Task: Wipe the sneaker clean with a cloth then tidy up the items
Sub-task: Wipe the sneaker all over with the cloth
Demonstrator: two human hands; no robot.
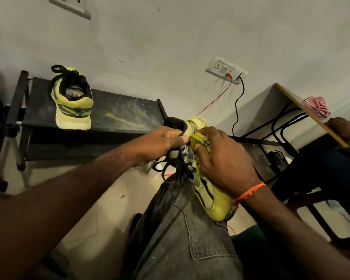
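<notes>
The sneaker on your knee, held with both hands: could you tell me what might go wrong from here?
The sneaker only rests on the knee, so firm rubbing by the right hand with the cloth could tip it off. Its loose black laces dangle near the left hand and may snag.

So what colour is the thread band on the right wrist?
Orange; the wrist band shows clearly in the head view.
</notes>
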